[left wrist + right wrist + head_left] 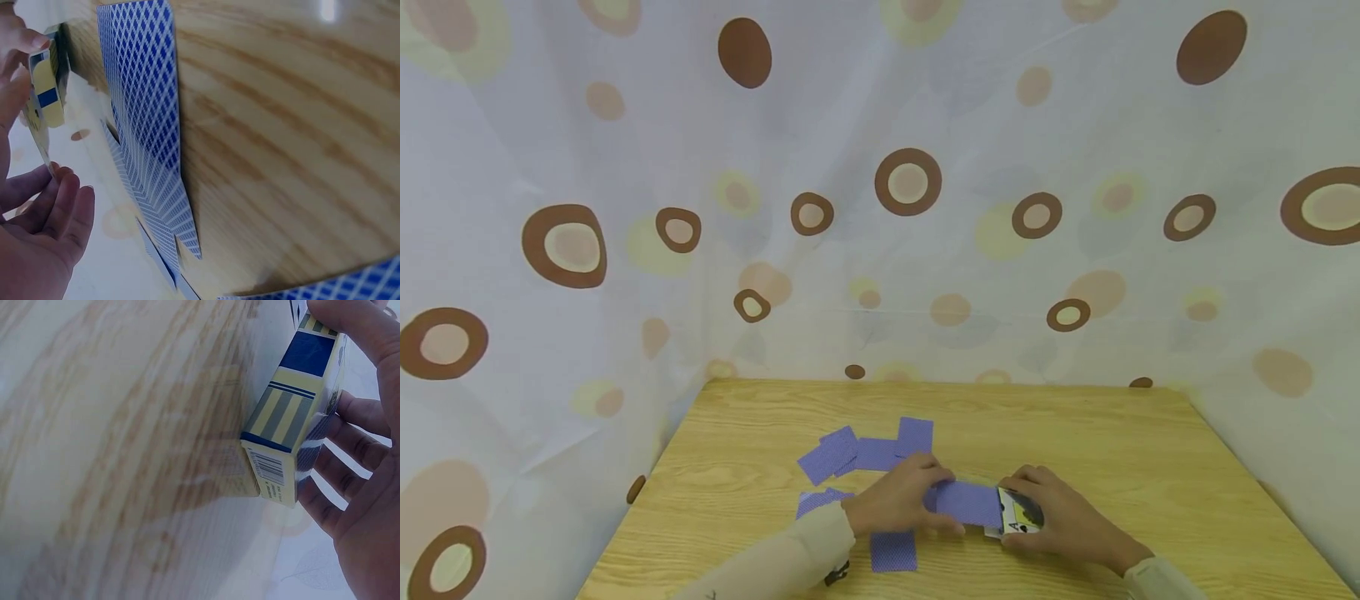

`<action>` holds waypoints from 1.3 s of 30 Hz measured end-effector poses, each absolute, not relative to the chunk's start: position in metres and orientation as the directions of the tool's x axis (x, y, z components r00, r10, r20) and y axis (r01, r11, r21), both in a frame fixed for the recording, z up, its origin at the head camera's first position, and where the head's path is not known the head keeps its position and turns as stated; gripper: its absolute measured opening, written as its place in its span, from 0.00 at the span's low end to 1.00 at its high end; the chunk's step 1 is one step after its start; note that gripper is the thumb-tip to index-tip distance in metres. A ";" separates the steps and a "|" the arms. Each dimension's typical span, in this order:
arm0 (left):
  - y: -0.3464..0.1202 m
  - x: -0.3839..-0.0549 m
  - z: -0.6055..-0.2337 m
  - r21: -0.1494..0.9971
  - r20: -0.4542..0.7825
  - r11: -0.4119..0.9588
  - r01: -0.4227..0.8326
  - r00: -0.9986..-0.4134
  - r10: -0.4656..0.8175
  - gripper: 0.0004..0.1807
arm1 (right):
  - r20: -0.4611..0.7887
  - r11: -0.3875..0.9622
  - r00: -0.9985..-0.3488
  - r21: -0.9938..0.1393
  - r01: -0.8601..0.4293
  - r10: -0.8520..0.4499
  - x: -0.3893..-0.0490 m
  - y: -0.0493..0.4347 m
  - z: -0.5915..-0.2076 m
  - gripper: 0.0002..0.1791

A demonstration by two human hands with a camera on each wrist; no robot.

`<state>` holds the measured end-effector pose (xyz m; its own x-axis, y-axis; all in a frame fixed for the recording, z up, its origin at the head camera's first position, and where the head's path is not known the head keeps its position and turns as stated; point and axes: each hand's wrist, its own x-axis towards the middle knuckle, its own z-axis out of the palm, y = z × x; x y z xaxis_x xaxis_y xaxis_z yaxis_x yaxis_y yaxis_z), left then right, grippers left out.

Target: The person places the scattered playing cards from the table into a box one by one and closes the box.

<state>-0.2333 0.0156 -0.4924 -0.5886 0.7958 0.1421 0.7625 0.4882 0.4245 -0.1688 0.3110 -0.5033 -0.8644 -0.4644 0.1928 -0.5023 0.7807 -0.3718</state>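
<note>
Spotted cloth backs a wood-grain table. Over it, a blue-backed card extends, long axis left to right, from the pinching left hand to a card box gripped by the right hand. The box's barcoded end faces the right wrist. The right hand covers part of the box; whether the card enters it cannot be told. The left sleeve partly hides other cards.

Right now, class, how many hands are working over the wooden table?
2: the left hand pinching a blue-backed playing card, and the right hand, farther right, gripping the playing-card box.
</note>
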 end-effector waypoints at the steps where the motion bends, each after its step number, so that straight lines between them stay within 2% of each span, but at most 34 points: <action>1: 0.016 -0.233 -0.493 0.419 0.141 0.489 0.765 -0.587 0.797 0.44 | 0.193 0.780 -0.864 -0.373 -0.503 -0.465 -0.169 0.311 -0.503 0.39; 19: 0.022 -0.234 -0.498 0.380 0.162 0.502 0.777 -0.590 0.791 0.42 | 0.212 0.777 -0.857 -0.363 -0.515 -0.469 -0.167 0.308 -0.501 0.40; 30: 0.031 -0.231 -0.495 0.345 0.191 0.487 0.802 -0.568 0.800 0.40 | 0.225 0.759 -0.841 -0.362 -0.541 -0.492 -0.170 0.307 -0.502 0.38; 39: 0.043 -0.229 -0.491 0.265 0.186 0.514 0.816 -0.567 0.803 0.42 | 0.219 0.736 -0.823 -0.369 -0.567 -0.525 -0.174 0.302 -0.500 0.41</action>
<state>-0.2288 0.0427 -0.4912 -0.5666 0.8028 0.1858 0.8156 0.5143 0.2652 -0.1738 0.3017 -0.5001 -0.8227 -0.5246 0.2189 -0.5675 0.7359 -0.3693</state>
